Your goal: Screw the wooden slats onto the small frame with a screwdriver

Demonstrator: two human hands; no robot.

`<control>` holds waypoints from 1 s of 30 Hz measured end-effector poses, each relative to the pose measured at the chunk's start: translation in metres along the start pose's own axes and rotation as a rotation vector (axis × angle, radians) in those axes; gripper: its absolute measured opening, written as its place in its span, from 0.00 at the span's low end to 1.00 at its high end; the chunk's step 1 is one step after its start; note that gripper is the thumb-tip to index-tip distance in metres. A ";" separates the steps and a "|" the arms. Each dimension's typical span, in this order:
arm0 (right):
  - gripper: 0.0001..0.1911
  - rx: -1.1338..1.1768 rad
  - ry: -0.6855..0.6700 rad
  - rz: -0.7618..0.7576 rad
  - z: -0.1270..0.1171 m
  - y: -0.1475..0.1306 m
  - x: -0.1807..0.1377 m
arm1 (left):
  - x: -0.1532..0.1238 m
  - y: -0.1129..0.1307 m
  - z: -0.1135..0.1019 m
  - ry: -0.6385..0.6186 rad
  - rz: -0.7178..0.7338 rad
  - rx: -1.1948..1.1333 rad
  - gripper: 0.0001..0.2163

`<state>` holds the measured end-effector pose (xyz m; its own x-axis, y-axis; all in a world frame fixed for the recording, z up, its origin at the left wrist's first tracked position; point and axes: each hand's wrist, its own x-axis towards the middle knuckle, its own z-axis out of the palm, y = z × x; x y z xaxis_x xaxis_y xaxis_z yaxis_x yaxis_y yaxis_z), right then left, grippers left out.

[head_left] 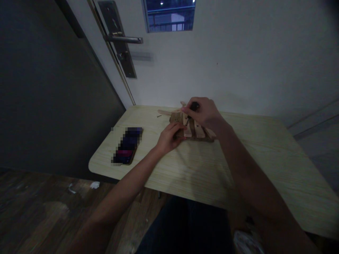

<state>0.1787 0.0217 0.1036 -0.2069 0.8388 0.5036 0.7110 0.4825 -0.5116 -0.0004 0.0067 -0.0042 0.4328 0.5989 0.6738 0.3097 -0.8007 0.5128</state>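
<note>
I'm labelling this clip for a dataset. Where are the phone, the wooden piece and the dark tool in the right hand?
phone (128,146): head view, middle of its screen.
wooden piece (197,131): head view, a pale slat on top.
dark tool (195,105): head view, its rounded dark top.

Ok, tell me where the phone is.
In the head view the phone lies flat on the table near its left edge, left of the left hand on the wooden assembly.
</note>
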 end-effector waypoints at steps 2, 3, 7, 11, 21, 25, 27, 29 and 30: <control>0.11 0.049 -0.037 0.038 -0.002 -0.001 -0.001 | 0.000 0.000 0.000 -0.004 -0.009 0.001 0.13; 0.10 0.089 -0.060 0.062 -0.003 -0.002 -0.001 | 0.000 0.001 0.000 -0.008 -0.015 0.002 0.13; 0.16 0.172 -0.144 0.099 -0.010 -0.007 -0.003 | 0.000 0.001 -0.001 -0.014 -0.030 0.007 0.13; 0.15 0.016 -0.105 0.016 -0.017 -0.009 0.000 | 0.000 0.000 0.000 -0.002 -0.014 -0.001 0.13; 0.12 -0.263 0.022 0.001 -0.012 -0.013 0.000 | 0.001 0.001 0.000 -0.002 -0.017 0.016 0.14; 0.12 -0.369 0.000 -0.008 -0.009 -0.019 -0.002 | 0.002 0.001 0.000 0.001 -0.022 0.015 0.14; 0.14 -0.374 -0.035 0.002 -0.008 -0.020 -0.003 | 0.002 0.001 0.000 -0.001 -0.023 0.013 0.14; 0.17 -0.359 -0.046 -0.018 -0.008 -0.019 -0.004 | 0.002 0.000 0.000 -0.005 -0.022 0.008 0.13; 0.19 -0.346 -0.042 -0.042 -0.008 -0.017 -0.005 | 0.002 0.000 0.000 -0.006 -0.022 0.007 0.13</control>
<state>0.1728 0.0070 0.1152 -0.2632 0.8333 0.4861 0.8854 0.4087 -0.2213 0.0010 0.0076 -0.0027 0.4309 0.6162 0.6592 0.3248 -0.7875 0.5238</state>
